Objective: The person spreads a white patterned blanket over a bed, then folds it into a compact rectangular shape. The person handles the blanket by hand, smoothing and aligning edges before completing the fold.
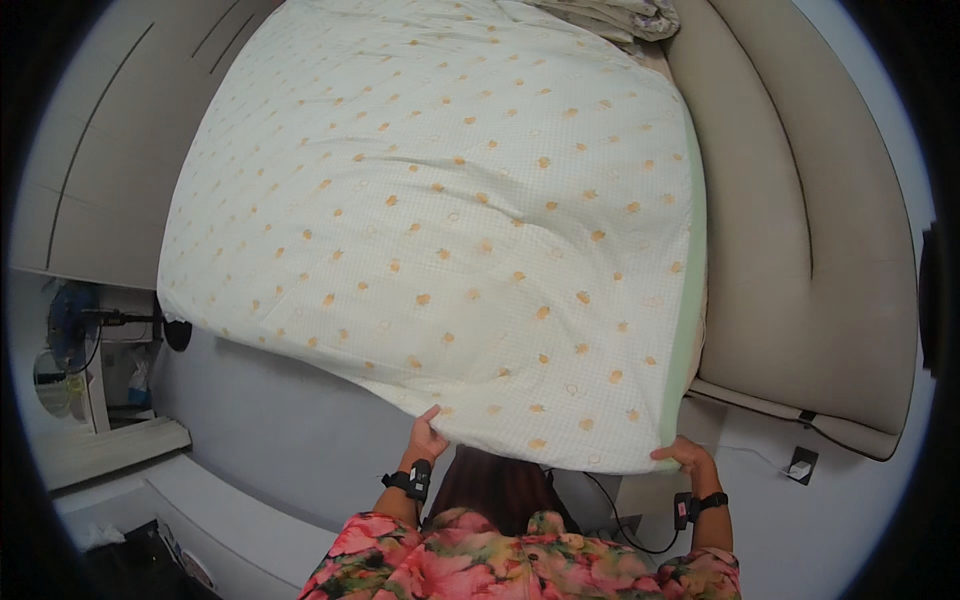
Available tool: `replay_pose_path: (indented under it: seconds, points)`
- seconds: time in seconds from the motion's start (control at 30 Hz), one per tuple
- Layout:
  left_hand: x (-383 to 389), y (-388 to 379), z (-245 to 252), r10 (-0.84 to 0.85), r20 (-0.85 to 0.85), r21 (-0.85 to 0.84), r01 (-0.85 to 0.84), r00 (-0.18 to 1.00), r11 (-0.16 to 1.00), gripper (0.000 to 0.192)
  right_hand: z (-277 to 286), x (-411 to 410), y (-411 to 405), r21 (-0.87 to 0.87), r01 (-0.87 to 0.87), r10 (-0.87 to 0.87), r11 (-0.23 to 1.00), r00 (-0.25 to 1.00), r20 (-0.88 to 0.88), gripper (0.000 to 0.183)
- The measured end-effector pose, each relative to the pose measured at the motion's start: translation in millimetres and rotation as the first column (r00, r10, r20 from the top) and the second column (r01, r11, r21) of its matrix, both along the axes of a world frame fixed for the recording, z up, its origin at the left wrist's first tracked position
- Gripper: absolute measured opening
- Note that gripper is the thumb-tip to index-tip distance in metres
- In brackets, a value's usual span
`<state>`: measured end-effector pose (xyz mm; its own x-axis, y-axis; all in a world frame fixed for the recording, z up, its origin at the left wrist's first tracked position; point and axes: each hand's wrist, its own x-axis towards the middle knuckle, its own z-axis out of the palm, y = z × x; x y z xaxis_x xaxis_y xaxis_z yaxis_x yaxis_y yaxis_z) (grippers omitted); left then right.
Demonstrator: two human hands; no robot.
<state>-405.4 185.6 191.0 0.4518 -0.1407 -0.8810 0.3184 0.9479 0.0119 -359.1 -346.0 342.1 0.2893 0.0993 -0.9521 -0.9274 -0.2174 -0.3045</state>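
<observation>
A white bed sheet (465, 225) with small orange fruit prints covers the bed before me, with a few creases across its middle. Along its right side runs a pale green border (694, 210). My left hand (429, 436) grips the near edge of the sheet, thumb on top and fingers hidden beneath. At the near right corner, my right hand (681, 453) pinches the sheet by the green border. Between my two hands the edge is lifted off the bed side and hangs in front of my body.
A beige padded headboard (795, 225) stands along the right. Folded bedding (630, 19) lies at the far right corner. To the left are pale cabinets (97, 142) and a fan (73, 322). A charger (799, 469) sits in a wall socket; a black cable (616, 517) hangs near my right arm.
</observation>
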Motion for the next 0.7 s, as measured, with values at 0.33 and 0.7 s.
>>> replay_pose_path:
  seconds: [0.33, 0.7]
  points:
    - [6, 90, 61, 0.347, 0.12, 0.205, -0.365, 0.93, 0.908, 0.046, -16, -6, -23, 0.257, 0.72, -0.761, 0.645, 0.573, 0.303, 0.05]
    - [-33, 132, 115, 0.105, 0.206, 0.412, -0.183, 0.973, 0.892, 0.041, 9, -28, -17, 0.215, 0.146, -0.174, 0.966, 0.978, 0.117, 0.067]
